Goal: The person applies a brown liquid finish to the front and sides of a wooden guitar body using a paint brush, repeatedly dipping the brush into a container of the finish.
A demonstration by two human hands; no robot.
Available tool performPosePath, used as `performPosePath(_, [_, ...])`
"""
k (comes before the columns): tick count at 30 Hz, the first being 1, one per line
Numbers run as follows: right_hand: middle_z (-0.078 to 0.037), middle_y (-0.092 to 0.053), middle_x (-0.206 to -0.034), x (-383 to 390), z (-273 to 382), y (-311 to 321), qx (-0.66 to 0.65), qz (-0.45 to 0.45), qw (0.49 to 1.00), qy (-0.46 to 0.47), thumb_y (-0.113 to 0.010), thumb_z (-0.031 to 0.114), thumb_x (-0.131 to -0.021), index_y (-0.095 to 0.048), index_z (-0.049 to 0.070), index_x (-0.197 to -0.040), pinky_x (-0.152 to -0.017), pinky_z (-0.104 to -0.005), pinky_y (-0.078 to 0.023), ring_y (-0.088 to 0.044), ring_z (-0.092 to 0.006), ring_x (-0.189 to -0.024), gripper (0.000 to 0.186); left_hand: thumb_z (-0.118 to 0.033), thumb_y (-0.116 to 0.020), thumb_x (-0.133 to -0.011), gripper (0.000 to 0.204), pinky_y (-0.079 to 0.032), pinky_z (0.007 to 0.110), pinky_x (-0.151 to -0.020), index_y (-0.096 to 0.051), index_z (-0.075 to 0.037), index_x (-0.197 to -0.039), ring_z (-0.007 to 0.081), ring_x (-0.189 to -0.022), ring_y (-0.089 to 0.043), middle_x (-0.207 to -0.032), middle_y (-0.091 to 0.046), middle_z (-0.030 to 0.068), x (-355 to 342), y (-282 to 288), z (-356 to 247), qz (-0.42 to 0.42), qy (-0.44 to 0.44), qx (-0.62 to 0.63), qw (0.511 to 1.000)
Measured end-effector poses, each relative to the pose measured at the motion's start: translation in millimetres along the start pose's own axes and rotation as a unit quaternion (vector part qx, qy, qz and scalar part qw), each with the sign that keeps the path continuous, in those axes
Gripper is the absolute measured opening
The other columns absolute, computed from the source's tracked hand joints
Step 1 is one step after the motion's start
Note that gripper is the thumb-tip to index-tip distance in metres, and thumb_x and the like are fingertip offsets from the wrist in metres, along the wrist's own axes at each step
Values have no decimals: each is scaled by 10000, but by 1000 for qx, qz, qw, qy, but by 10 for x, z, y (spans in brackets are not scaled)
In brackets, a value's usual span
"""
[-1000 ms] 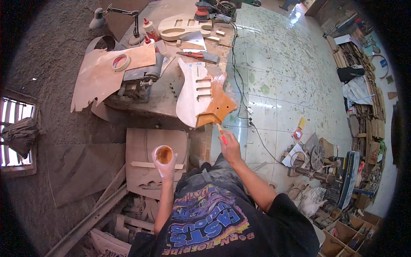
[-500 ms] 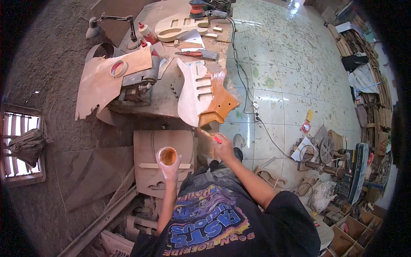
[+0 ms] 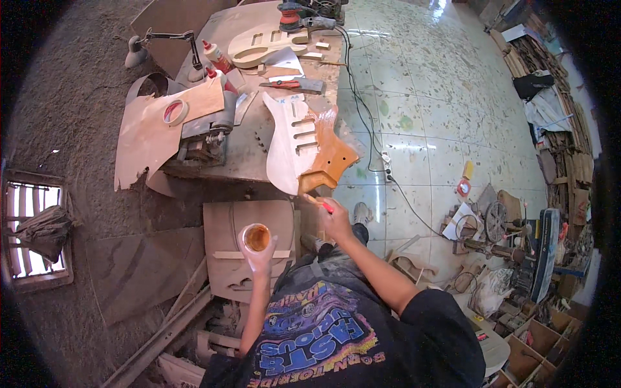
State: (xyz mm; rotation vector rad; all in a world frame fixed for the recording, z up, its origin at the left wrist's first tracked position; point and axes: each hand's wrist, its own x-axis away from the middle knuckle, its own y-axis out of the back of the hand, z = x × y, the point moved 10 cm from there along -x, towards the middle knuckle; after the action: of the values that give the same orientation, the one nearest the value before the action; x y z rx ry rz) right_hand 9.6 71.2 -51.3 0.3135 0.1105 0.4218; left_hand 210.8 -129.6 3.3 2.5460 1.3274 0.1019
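Observation:
An electric guitar body (image 3: pixel 284 149) lies at the near right corner of the workbench. Its left part is pale bare wood; the right part is coated glossy orange-brown. Fingers of my right hand (image 3: pixel 337 221) are closed round a paintbrush (image 3: pixel 321 204) with a red mark on its handle. The brush tip is at the near edge of the body; whether it touches cannot be made out. Below the bench and to the left, my left hand (image 3: pixel 260 260) is wrapped round a clear cup (image 3: pixel 258 237) of amber liquid.
On the workbench (image 3: pixel 249 152) lie a second guitar body (image 3: pixel 259 50), glue bottles (image 3: pixel 217 57), a red utility knife (image 3: pixel 284 84), a tape roll (image 3: pixel 175 112) and an orange sander (image 3: pixel 290 18). A cable (image 3: pixel 366 113) runs across the tiled floor to a power strip (image 3: pixel 387 166). Wood scraps line the right.
The whole view has shifted slightly. Both hands keep their grips, and the brush stays at the guitar body's near edge. The cup appears slightly farther right.

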Motion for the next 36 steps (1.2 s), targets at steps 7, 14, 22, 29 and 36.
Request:
performPosePath(7, [-192, -656, -1104, -119, 48, 258, 66, -76, 994, 35, -636, 135, -923, -645, -3, -1149, -848, -435, -521, -643, -391, -993, 264, -41, -831, -730, 623, -447, 342, -973, -484, -46, -1248, 185, -1078, -537, -1158, -534, 73, -15, -70, -68, 22, 1, 22, 999])
performPosePath(14, [-167, -647, -1078, -12, 367, -49, 93, 14, 991, 93, -680, 139, -908, -643, 26, -1126, -816, -427, -532, -645, -374, -959, 248, -20, -842, -699, 622, -478, 339, -944, -503, -27, -1221, 193, -1040, -574, -1126, -572, 84, -75, -54, -50, 7, 1, 17, 1000])
performPosePath(22, [-180, -645, -1088, -126, 125, 358, 210, -13, 971, 117, -657, 168, -919, -628, 32, -1146, -824, -450, -533, -638, -397, -956, 267, -26, -839, -709, 633, -480, 344, -947, -489, -29, -1236, 192, -1045, -576, -1136, -572, 89, -93, -138, -1, 22, 9, 39, 999])
performPosePath(29, [-191, -657, -1079, -11, 480, 545, 190, -28, 979, 74, -666, 91, -907, -638, 10, -1130, -836, -423, -534, -646, -388, -978, 238, -32, -836, -718, 638, -482, 350, -945, -479, -29, -1247, 195, -1050, -576, -1135, -574, 94, -114, -150, 72, 15, 1, 50, 999])
performPosePath(36, [-190, -684, -1046, -8, 487, 324, 192, 25, 980, 49, -640, 112, -921, -676, 5, -1073, -816, -392, -535, -667, -354, -970, 189, -50, -853, -712, 629, -484, 345, -942, -499, -39, -1231, 196, -1042, -587, -1122, -583, 96, -125, -235, 35, 24, -15, 64, 998])
